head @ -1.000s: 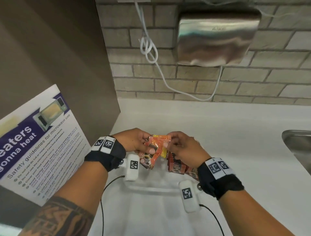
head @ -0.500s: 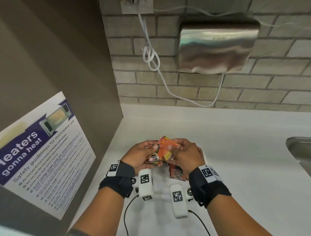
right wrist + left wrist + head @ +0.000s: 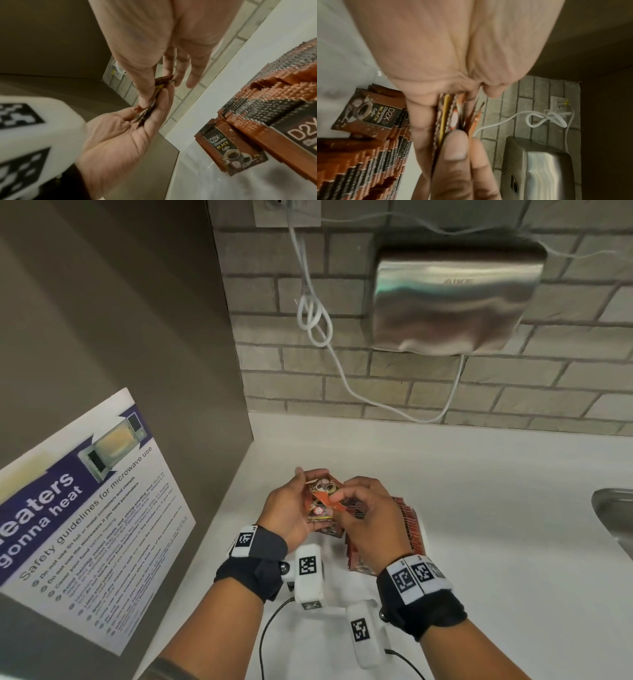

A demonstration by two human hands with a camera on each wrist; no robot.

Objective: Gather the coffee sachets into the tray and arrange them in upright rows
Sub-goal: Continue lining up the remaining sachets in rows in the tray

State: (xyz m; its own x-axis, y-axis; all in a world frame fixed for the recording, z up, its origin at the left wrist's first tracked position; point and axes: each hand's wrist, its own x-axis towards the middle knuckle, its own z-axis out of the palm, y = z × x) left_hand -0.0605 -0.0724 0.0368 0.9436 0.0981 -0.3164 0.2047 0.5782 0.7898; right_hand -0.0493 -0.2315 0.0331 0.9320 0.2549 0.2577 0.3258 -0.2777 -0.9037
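Both hands hold a small stack of orange-brown coffee sachets [image 3: 320, 499] above the white counter. My left hand [image 3: 306, 499] cups the stack from the left with its thumb on top. My right hand [image 3: 342, 498] pinches the stack's right edge. The left wrist view shows the held sachets [image 3: 450, 119] edge-on between the fingers; in the right wrist view the held sachets [image 3: 158, 88] sit between thumb and fingers. Just right of the hands, several sachets stand upright in rows [image 3: 407, 525] [image 3: 274, 108] [image 3: 368, 155] in a clear tray [image 3: 332, 607], whose walls barely show.
A brown cabinet side [image 3: 137, 337] with a microwave safety poster [image 3: 85, 508] closes off the left. The brick wall behind carries a steel hand dryer [image 3: 455, 302] and a looped white cord [image 3: 315, 320]. A steel sink [image 3: 616, 518] starts at the right edge.
The hands have turned and squared the sachets: the fanned, tilted packets now lie together against the left palm. The hands sit slightly farther from me over the tray.
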